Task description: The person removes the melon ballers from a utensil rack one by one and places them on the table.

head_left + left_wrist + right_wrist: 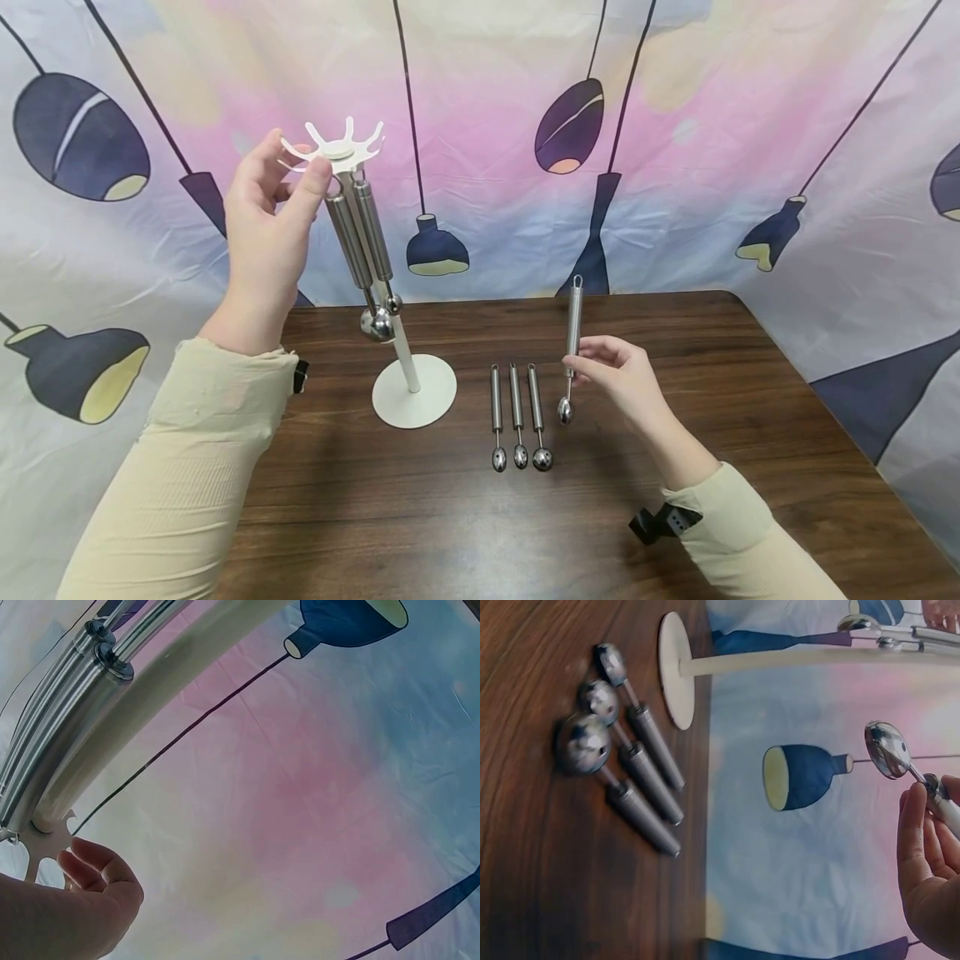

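Observation:
At the upper left of the head view, my left hand (pixel 272 212) pinches the hooked top of a white utensil stand (pixel 414 408) between thumb and fingers. Two steel melon ballers (pixel 362 242) hang from its hooks, scoops down, close to that hand. On the right, my right hand (pixel 618 371) holds another melon baller (pixel 574 321) upright above the table, gripped low on its handle with the scoop pointing down. The right wrist view shows that scoop (pixel 887 750) beyond the fingertips. Three more melon ballers (pixel 517 400) lie side by side between the stand's base and my right hand.
The dark wooden table (pixel 420 525) ends at a back edge close behind the stand. A curtain (pixel 495 242) printed with hanging lamps stands behind it. A black strap (pixel 663 523) circles the right wrist.

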`<action>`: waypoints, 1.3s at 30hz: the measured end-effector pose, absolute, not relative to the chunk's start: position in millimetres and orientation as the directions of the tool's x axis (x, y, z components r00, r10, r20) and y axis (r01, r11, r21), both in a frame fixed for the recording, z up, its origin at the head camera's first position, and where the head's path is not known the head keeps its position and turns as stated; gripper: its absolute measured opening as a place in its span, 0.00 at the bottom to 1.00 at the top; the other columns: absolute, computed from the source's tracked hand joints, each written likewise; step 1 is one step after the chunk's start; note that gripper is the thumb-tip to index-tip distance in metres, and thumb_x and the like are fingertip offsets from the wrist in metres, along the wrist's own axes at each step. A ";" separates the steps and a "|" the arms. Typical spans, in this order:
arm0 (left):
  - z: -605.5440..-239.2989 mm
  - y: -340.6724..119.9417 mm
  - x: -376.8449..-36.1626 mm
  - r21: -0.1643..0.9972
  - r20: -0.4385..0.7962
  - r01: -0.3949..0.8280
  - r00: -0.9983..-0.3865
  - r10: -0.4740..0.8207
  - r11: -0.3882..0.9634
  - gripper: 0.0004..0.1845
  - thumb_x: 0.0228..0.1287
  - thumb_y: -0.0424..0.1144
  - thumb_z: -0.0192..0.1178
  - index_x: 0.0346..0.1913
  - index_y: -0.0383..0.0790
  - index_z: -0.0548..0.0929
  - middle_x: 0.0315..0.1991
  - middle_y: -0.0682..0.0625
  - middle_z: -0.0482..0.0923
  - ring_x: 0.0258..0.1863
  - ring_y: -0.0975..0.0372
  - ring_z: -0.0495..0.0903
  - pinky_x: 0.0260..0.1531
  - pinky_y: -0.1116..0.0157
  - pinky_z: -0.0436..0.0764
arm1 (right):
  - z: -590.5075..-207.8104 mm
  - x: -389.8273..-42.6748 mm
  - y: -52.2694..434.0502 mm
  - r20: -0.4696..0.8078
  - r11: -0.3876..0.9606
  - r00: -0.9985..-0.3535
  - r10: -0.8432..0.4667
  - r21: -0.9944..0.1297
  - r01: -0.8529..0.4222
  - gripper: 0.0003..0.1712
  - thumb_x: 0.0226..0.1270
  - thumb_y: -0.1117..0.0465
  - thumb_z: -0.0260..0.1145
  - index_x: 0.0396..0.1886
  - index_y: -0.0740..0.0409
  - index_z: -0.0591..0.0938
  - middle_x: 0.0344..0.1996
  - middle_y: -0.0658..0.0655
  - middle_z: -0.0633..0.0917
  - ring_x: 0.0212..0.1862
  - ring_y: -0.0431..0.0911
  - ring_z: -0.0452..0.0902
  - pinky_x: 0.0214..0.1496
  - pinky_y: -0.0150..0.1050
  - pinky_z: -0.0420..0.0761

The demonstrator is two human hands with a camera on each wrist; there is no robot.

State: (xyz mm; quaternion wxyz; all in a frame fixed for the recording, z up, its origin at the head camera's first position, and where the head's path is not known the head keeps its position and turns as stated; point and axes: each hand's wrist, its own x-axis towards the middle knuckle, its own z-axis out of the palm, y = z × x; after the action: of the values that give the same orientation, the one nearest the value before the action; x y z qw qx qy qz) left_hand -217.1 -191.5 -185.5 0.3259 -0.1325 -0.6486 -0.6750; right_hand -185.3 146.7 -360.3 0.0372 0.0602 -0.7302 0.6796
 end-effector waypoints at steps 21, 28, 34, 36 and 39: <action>-186.5 -194.3 -215.8 0.814 0.580 0.553 -0.768 -0.271 0.178 0.29 0.66 0.38 0.64 0.68 0.38 0.71 0.48 0.58 0.75 0.39 0.68 0.71 0.43 0.72 0.66 | -407.5 -185.6 166.1 0.032 0.102 -0.997 -0.077 -0.994 -0.039 0.21 0.64 0.70 0.66 0.51 0.82 0.75 0.28 0.45 0.87 0.25 0.39 0.84 0.36 0.37 0.87; -186.1 -194.6 -215.2 0.817 0.576 0.552 -0.769 -0.276 0.167 0.30 0.65 0.38 0.64 0.68 0.38 0.70 0.48 0.58 0.75 0.39 0.68 0.71 0.43 0.72 0.66 | -423.4 -189.1 164.9 -0.016 0.120 -0.994 -0.108 -0.993 0.003 0.22 0.62 0.70 0.67 0.51 0.83 0.74 0.29 0.52 0.88 0.26 0.40 0.83 0.35 0.37 0.87; -185.7 -194.6 -215.7 0.832 0.554 0.532 -0.782 -0.284 0.158 0.32 0.65 0.38 0.65 0.71 0.39 0.68 0.49 0.59 0.75 0.40 0.68 0.70 0.44 0.73 0.66 | -438.7 -192.8 162.3 -0.061 0.100 -0.991 -0.122 -0.994 0.048 0.23 0.61 0.71 0.66 0.51 0.85 0.73 0.28 0.55 0.87 0.26 0.40 0.83 0.34 0.36 0.86; -185.4 -194.7 -215.5 0.835 0.549 0.530 -0.784 -0.289 0.148 0.33 0.64 0.38 0.65 0.71 0.39 0.68 0.49 0.59 0.76 0.40 0.68 0.70 0.44 0.73 0.67 | -443.7 -194.3 161.3 -0.075 0.105 -0.990 -0.123 -0.993 0.062 0.23 0.61 0.71 0.66 0.51 0.85 0.73 0.28 0.56 0.87 0.26 0.40 0.83 0.33 0.36 0.86; -185.6 -194.6 -215.3 0.834 0.550 0.532 -0.784 -0.287 0.143 0.32 0.64 0.38 0.65 0.70 0.39 0.68 0.48 0.59 0.76 0.39 0.68 0.71 0.44 0.73 0.67 | -450.1 -196.1 159.8 -0.089 0.107 -0.989 -0.118 -0.991 0.076 0.23 0.61 0.72 0.66 0.51 0.85 0.73 0.28 0.56 0.87 0.26 0.40 0.83 0.33 0.36 0.86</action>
State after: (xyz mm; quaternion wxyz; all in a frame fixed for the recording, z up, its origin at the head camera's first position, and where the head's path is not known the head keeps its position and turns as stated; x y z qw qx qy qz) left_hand -215.3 -194.6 -185.6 0.3160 -0.0892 -0.6869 -0.6483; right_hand -196.1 159.8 -450.1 -0.0726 0.0139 -0.7405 0.6680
